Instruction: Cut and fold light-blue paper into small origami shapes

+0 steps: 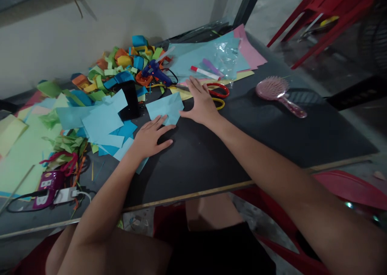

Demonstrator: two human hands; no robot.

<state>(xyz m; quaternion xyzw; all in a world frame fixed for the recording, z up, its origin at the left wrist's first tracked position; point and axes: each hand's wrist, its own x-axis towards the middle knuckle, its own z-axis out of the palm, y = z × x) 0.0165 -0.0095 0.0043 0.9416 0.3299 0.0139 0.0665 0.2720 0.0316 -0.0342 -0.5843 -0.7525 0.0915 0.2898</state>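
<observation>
A light blue piece of paper [165, 106] lies on the dark table in front of me. My left hand [152, 137] rests with spread fingers at its lower left edge, fingertips on the paper. At the paper's right edge is my right hand [201, 102], fingers apart, the thumb near the paper's corner. Just behind my right hand are scissors with a red handle [220, 90] and a yellow handle [220, 103]. More light blue sheets [102, 120] overlap to the left, beside a black object [130, 100].
Folded colored paper pieces [116, 67] are heaped along the wall with a blue glue gun [157, 71]. Behind lie large sheets [193, 55] and a red-capped marker [205, 73]. A pink hairbrush [279, 94] is at right, a purple power strip [49, 188] at left.
</observation>
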